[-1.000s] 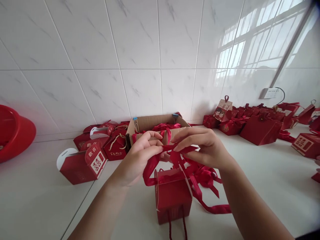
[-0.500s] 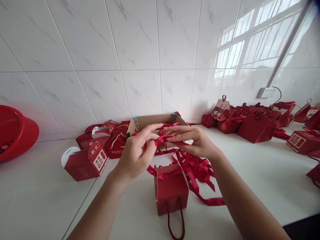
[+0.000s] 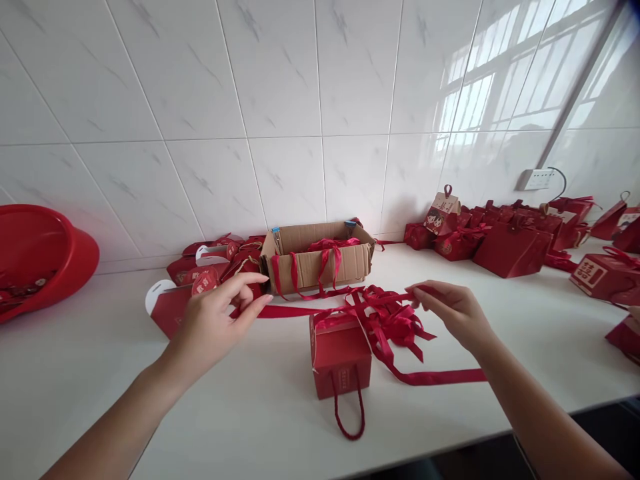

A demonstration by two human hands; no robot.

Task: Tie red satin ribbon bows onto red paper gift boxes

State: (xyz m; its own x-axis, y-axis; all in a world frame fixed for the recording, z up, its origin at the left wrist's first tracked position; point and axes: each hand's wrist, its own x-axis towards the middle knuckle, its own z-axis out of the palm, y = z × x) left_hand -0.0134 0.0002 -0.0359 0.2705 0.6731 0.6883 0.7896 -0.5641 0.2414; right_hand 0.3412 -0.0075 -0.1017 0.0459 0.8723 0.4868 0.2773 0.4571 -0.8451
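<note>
A red satin ribbon (image 3: 293,311) is stretched sideways over the top of a small red gift box (image 3: 341,363). My left hand (image 3: 213,327) has its end curled in the fingers, thumb and index tips a little apart. My right hand (image 3: 453,310) pinches the other end between thumb and fingertips. On the counter the gift box stands with its dark red cord handle (image 3: 350,433) hanging toward me. Just behind and right of it lies a tangled pile of red ribbons (image 3: 397,327), one strand trailing right.
A cardboard box (image 3: 320,270) with ribbons draped over its side stands by the tiled wall. Red gift boxes (image 3: 167,310) sit left behind my left hand, and several more (image 3: 515,247) crowd the right. A red plastic basin (image 3: 75,260) is at far left.
My hands have moved apart from close together above the gift box, drawing the ribbon out to both sides. The cardboard box behind shows more fully.
</note>
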